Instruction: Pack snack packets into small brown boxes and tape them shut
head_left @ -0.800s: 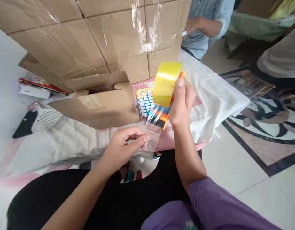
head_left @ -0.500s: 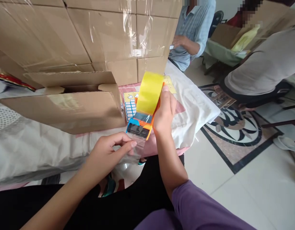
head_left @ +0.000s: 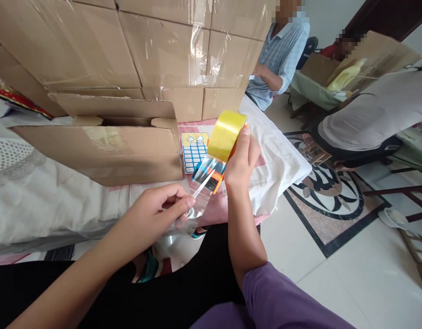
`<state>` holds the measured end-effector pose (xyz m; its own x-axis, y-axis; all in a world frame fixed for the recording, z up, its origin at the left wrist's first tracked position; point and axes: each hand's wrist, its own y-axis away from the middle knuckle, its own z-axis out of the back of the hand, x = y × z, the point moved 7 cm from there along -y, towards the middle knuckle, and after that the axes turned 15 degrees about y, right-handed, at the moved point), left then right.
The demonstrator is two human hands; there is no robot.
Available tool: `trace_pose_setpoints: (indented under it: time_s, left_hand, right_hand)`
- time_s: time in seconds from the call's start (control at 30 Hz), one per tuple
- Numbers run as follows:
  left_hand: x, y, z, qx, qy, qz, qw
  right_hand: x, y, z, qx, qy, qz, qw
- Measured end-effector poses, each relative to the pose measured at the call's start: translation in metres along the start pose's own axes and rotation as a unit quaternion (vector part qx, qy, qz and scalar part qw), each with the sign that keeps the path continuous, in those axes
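Left hand [head_left: 156,208] pinching the free end of the clear tape strip [head_left: 197,196] between thumb and forefinger, low in front of the open cardboard box [head_left: 104,146]. Best kept taut and flat, fingers only at the very edge, so no folding back or sticking to itself. Strip running up to the tape dispenser [head_left: 219,151], yellow roll above an orange and blue cutter, over the sticker sheet [head_left: 193,151]. Right hand [head_left: 241,160] wrapped around the dispenser, thumb on the roll. Steady, straight pull away from the cutter advised; roll braked with the thumb.
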<state>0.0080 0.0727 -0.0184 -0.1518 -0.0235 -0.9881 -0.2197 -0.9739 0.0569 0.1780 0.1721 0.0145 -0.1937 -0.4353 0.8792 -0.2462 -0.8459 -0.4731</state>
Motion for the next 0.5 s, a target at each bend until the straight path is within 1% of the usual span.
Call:
trace_pose_setpoints:
  time_s: [0.1, 0.23, 0.37, 0.5]
  left_hand:
    - [0.006, -0.001, 0.006, 0.013, 0.005, 0.031, 0.999]
    - [0.014, -0.003, 0.003, 0.021, 0.03, 0.044, 0.998]
    - [0.016, -0.001, 0.0, -0.016, 0.046, 0.039, 0.998]
    - [0.016, 0.004, -0.002, -0.035, 0.047, 0.039, 0.998]
  right_hand:
    - [0.002, 0.003, -0.005, 0.006, 0.031, 0.024, 0.999]
    - [-0.001, 0.006, -0.011, -0.008, 0.015, 0.003, 1.0]
    - [-0.001, 0.008, -0.017, 0.009, -0.016, -0.02, 1.0]
    - [0.001, 0.011, -0.016, 0.015, -0.056, -0.057, 0.997]
